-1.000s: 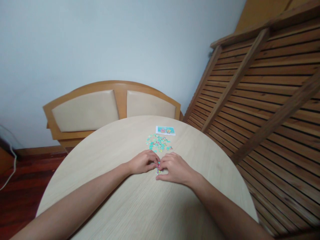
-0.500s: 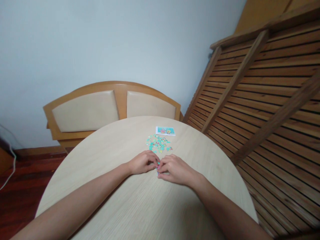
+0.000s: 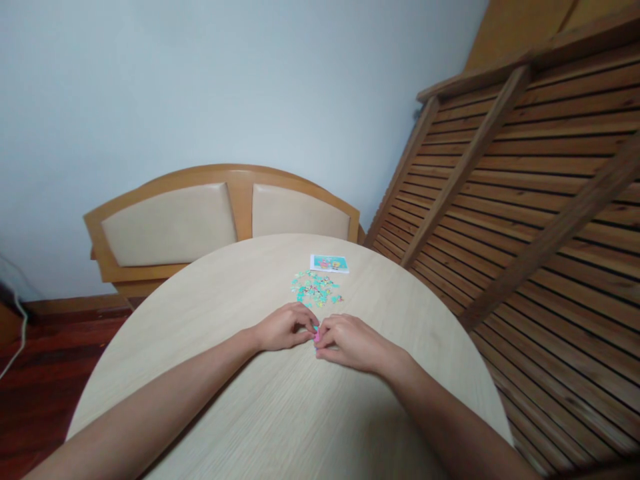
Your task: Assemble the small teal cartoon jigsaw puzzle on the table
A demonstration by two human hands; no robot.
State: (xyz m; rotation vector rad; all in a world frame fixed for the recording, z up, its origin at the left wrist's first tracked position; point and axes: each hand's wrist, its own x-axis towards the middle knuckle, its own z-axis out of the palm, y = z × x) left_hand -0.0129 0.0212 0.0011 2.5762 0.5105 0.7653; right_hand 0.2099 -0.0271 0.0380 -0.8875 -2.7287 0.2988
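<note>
My left hand [image 3: 287,327] and my right hand [image 3: 347,341] meet over the table, fingertips nearly touching. Between them are small pink and teal puzzle pieces [image 3: 317,335], mostly covered by the fingers. Both hands are closed in a pinch on these pieces, low at the tabletop. Just beyond the fingers lies a loose pile of small puzzle pieces [image 3: 314,289], mostly teal with bits of yellow, red and white. Behind the pile is a flat picture card [image 3: 329,263] with a pink and a yellow cartoon figure on teal.
The round, pale wooden table [image 3: 240,413] fills the foreground. A wooden headboard [image 3: 240,200] with cream panels stands behind it against the wall. On the right leans a large slatted wooden frame [image 3: 500,220], close to the table's edge. A white cable [image 3: 23,327] hangs at far left.
The fingers have shifted slightly, and more of the pink piece shows between them. Both hands stay in the same place; the whole view has moved a little.
</note>
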